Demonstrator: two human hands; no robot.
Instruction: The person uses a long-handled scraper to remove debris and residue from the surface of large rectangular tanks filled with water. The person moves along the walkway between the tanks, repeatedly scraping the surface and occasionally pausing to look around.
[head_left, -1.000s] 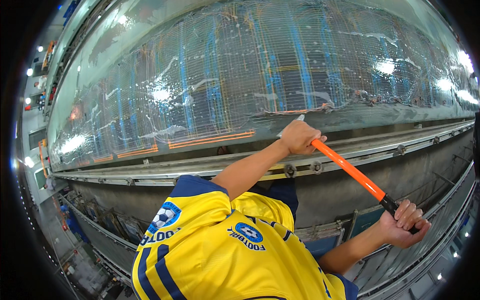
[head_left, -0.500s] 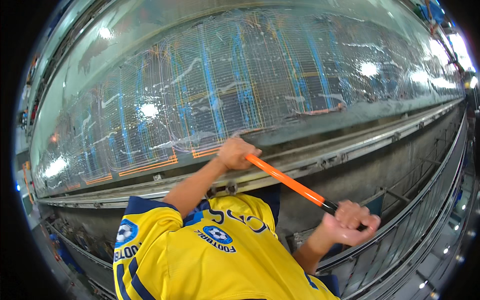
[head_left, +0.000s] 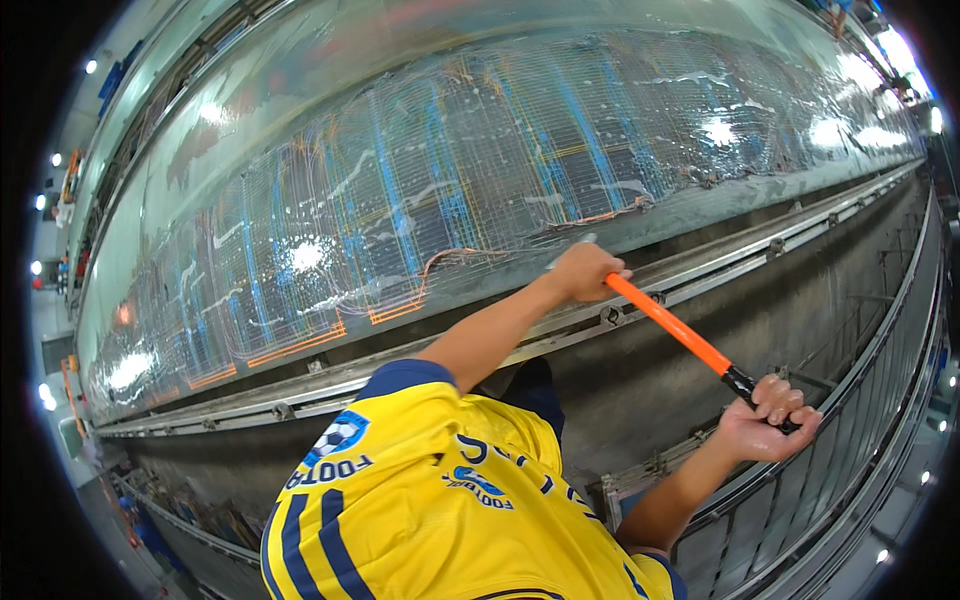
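Observation:
An orange pole (head_left: 672,327) with a black grip slants across in front of me at the right. My left hand (head_left: 586,272) is closed round its far part, over the metal rail by the long worktop. My right hand (head_left: 768,416) is wrapped round the black grip (head_left: 742,383) at the near end. What the pole carries beyond my left hand is hidden. Beyond that hand lies a wet, glossy sheet (head_left: 480,140) with fine lines and blue and orange bands, streaked with whitish liquid.
A metal rail (head_left: 540,347) runs along the near edge of the worktop. Below it drops a grey concrete-like trough (head_left: 660,385), with a barred railing (head_left: 760,520) at the right. A loose orange-brown strand (head_left: 455,251) lies by the sheet's near edge.
Both hands and the orange pole have moved to the right along the rail, and my left arm is stretched further out. Both hands keep their grip. The view has shifted too.

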